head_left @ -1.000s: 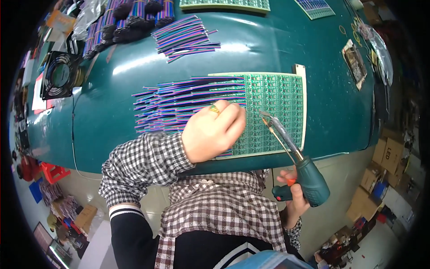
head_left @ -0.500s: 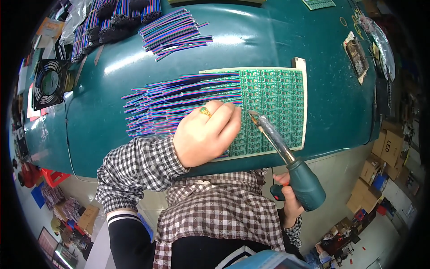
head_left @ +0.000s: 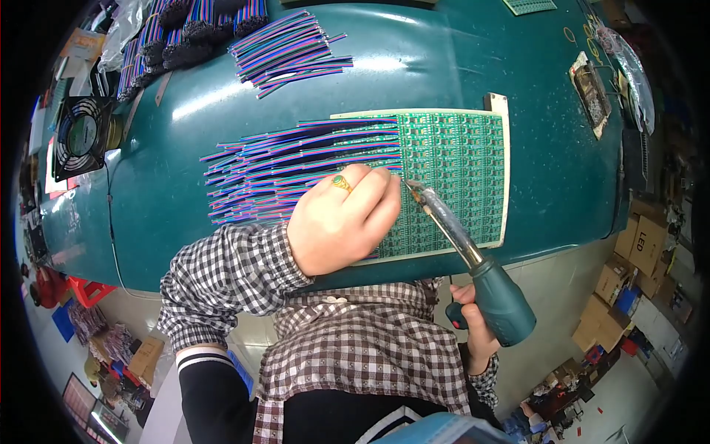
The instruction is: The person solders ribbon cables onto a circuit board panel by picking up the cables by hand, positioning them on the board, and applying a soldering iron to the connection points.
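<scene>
Green board (head_left: pixel 462 166) lies flat on the teal table (head_left: pixel 458 66), near its near edge, and both hands are working at it. The left hand (head_left: pixel 342 218) rests on the board's left part, fingers (head_left: pixel 370 185) pressed together and curled down where the wires (head_left: pixel 296 166) meet the board; a gold ring with a green stone (head_left: pixel 340 181) shows on one finger. Whether the fingertips pinch a single wire cannot be told, as they are hidden under the hand. The wires, striped blue, purple, red and green, fan out in a row to the left of the board, their right ends lying on its left edge.

The right hand (head_left: pixel 473 325) sits off the near edge of the table, wrapped tight around the teal handle of a soldering iron (head_left: pixel 473 259). The iron slants up and to the left, and its metal tip (head_left: pixel 411 185) lies on the board just beside the left fingertips.

Farther off, a loose bunch of the same striped wires (head_left: pixel 288 52) lies on the table, with bundled wires (head_left: pixel 185 26) beyond it at the far left. A black fan (head_left: pixel 81 133) stands at the left edge. Cardboard boxes (head_left: pixel 640 248) sit on the floor to the right.
</scene>
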`<state>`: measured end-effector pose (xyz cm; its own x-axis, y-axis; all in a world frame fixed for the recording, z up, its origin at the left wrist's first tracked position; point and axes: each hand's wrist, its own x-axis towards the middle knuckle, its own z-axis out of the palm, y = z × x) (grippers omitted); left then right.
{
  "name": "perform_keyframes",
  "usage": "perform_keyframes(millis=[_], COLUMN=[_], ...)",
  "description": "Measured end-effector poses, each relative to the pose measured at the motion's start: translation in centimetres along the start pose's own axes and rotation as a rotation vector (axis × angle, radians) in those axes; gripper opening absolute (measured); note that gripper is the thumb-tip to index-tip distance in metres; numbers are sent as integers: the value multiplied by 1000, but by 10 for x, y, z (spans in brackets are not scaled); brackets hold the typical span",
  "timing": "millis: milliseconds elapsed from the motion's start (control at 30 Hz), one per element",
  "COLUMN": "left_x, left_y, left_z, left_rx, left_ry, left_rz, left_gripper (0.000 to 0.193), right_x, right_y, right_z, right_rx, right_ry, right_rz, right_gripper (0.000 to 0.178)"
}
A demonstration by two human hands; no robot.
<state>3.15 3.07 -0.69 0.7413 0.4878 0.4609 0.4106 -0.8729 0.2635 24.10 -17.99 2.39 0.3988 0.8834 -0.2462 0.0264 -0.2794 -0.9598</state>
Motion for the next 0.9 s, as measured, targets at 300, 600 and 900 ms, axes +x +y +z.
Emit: perform_keyframes(millis=[300,600,900], left_x=[0,0,-1], left_y=[0,0,1], left_z=[0,-1,0], left_rx=[24,1,33], left_ry=[-4,-18,-10], left_rz=[7,-2,0], left_gripper=[37,38,36], right_x=[-1,-1,-1], right_y=[1,0,-2], right_z=[0,1,2], right_rx=[-17,-14,-44], right_ry=[-7,16,-6], right_rz=[-22,-8,-16], right_gripper=[55,53,52])
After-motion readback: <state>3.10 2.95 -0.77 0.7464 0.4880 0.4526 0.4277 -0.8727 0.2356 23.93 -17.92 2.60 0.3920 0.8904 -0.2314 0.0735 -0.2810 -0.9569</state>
